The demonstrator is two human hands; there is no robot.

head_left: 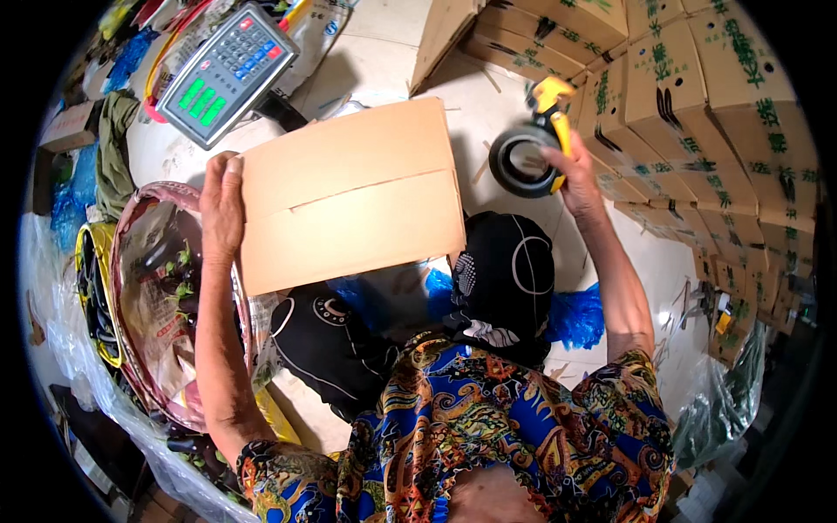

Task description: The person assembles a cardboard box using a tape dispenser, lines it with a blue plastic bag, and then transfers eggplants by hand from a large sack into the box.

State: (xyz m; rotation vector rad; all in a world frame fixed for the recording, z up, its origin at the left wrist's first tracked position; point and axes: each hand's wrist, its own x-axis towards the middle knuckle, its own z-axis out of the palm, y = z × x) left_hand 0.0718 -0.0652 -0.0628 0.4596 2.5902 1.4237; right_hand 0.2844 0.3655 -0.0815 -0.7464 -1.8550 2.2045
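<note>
A closed cardboard box point(349, 218) lies tilted in front of me, just above my knees, with a seam running across its face. My left hand point(223, 205) holds the box by its left edge, thumb at the upper corner. Off to the right, apart from the box, my right hand point(575, 179) is closed around a yellow tape dispenser point(554, 105) carrying a dark roll of tape. The dispenser is slightly smeared by motion. Whatever lies under the box is mostly hidden.
A scale display point(228, 77) on a post rises at the upper left. Eggplants point(174, 261) fill a pink-rimmed basket point(131, 218) left of my arm. Stacked printed cartons point(654, 122) line the right, an open carton point(445, 39) stands ahead, and blue plastic point(577, 318) lies by my right knee.
</note>
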